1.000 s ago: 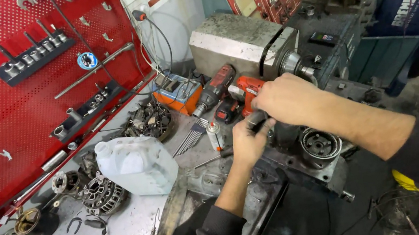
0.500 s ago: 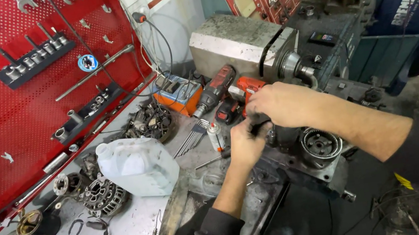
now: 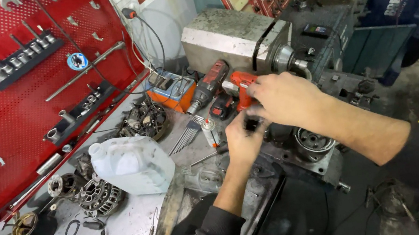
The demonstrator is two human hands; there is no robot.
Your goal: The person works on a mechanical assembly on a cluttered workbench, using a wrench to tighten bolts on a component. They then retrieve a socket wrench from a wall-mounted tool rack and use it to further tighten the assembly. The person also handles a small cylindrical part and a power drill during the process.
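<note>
My left hand (image 3: 243,141) is raised over the grimy bench and pinches a small dark part (image 3: 251,124) at its fingertips. My right hand (image 3: 282,99) comes in from the right and curls over the same part, its fingers touching it. Both hands hover above a grey metal housing with a round bearing opening (image 3: 312,142). Just behind my right hand lies a red cordless drill (image 3: 239,88).
A white plastic jug (image 3: 134,164) lies on the bench to the left, with alternator parts (image 3: 98,195) around it. A red pegboard (image 3: 1,108) holds sockets and wrenches. A grey metal machine block (image 3: 232,36) stands behind, an orange meter (image 3: 170,91) beside it.
Both hands stayed together over the housing. My right hand shifted slightly left, closing over the small part held in my left fingers.
</note>
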